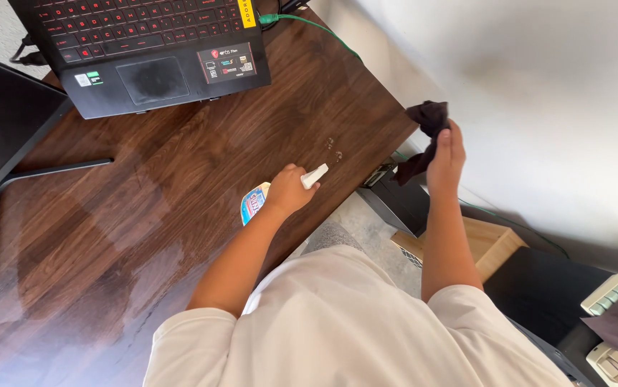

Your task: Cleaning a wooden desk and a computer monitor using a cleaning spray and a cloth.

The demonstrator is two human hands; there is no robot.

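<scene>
Spray bottle [259,201] mostly hidden under left hand [290,190]; only white nozzle tip and a patch of blue label show. Left grip clamped on it, above the glossy dark wood-grain worktop [144,208]. Right hand [445,161] off the worktop edge, grip clamped on a crumpled dark cloth [427,118], soft and folded. Black laptop [137,50] cut off at top, 1 green cable [309,25] beside it.
</scene>
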